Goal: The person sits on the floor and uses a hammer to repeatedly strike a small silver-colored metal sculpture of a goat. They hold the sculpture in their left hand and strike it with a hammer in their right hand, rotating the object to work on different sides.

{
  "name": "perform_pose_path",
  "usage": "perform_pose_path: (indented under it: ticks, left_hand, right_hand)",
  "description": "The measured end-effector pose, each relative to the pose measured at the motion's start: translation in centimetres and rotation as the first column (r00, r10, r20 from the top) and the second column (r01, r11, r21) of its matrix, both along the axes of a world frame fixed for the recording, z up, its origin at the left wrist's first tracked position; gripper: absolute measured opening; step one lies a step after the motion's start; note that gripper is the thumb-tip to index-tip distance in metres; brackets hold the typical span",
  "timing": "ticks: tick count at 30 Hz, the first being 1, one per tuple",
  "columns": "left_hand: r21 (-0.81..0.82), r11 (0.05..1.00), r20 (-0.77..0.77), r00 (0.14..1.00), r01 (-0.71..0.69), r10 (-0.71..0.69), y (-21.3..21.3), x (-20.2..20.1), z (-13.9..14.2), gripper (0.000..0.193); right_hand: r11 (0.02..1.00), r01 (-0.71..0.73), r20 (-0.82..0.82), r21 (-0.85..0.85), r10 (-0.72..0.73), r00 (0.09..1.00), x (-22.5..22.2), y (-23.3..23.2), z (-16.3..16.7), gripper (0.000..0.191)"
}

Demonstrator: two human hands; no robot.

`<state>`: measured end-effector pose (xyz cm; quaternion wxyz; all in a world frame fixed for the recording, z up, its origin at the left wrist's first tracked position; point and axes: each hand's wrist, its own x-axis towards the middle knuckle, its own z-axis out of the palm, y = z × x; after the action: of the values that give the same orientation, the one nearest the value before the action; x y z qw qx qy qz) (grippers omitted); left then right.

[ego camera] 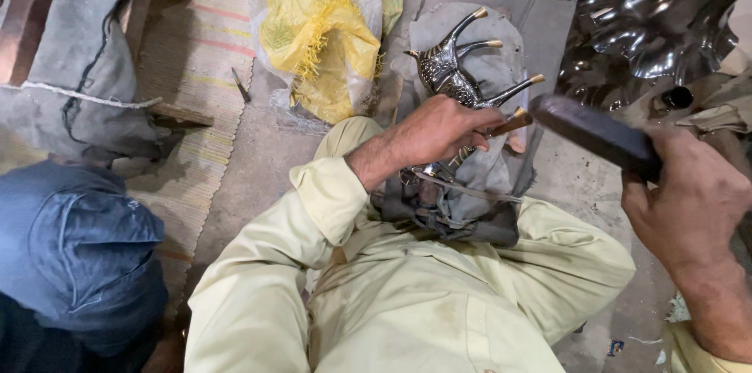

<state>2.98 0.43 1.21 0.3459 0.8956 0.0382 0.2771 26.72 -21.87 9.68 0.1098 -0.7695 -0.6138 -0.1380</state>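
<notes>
Gripping a slim wooden-handled punch [511, 123], the left hand [439, 132] closes over the near end of a dark engraved metal animal figure with brass-tipped legs [454, 75], which lies on grey cloth [501, 67] draped over the lap, straight ahead of the body. Its long axis runs away from the person, legs splayed up and to the right. The right hand [693, 204] — fisted round a dark, flat, heavy-looking striking bar [595, 134] — sits off to the right, the bar's end just beside the punch's top. The left hand is nearer — touching the figure.
</notes>
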Motion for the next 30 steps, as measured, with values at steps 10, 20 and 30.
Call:
perform_pose_path:
  ticks: [10,20,30]
  left_hand:
    - [-0.025,1.000,-0.058,0.998,-0.006,0.005,0.2,0.0,-0.1,0.039]
    - [-0.031,0.999,-0.021,1.000,-0.018,0.018,0.3,-0.1,-0.2,0.040]
    - [-0.065,0.998,0.032,0.999,-0.019,0.021,0.2,-0.8,-0.5,0.038]
  right_hand:
    - [0.998,0.007,-0.020,-0.069,-0.008,1.000,-0.1,0.6,0.9,0.035]
    - [0.995,0.072,-0.117,-0.069,-0.080,0.990,-0.4,0.7,1.1,0.036]
    - [0.999,-0.018,0.054,-0.049,0.021,0.998,-0.4,1.3,1.4,0.039]
